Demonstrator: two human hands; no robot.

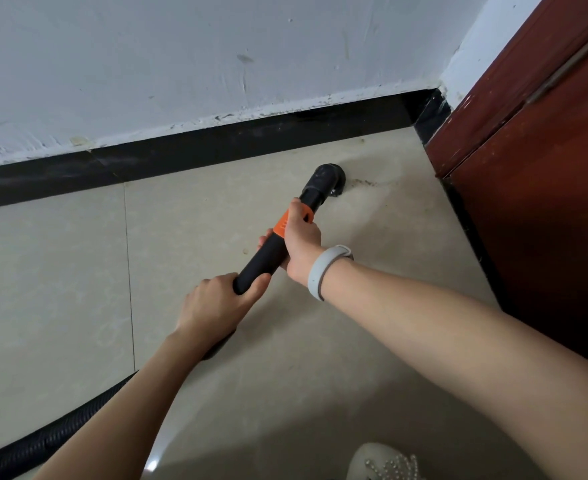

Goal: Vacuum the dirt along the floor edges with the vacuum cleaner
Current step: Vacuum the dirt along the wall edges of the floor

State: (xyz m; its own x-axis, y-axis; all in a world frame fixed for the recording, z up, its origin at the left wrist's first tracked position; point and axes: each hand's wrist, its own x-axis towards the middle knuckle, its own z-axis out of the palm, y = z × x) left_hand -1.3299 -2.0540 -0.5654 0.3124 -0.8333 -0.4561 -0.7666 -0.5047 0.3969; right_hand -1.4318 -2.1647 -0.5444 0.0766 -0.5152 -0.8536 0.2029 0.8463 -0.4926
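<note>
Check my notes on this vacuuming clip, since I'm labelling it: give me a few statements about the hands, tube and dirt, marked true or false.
1. Both hands grip the black vacuum tube with the orange collar. True.
2. The right hand holds nearer the round black nozzle than the left hand. True.
3. The nozzle touches the black skirting board. False: it sits on the beige tiled floor, apart from it.
4. The dark dirt specks lie left of the nozzle. False: they lie right, towards the red-brown wooden door.

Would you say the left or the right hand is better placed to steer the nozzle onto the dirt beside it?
Right hand: it grips the wand nearest the nozzle, on the dirt side. The left hand holds the rear end.
</note>
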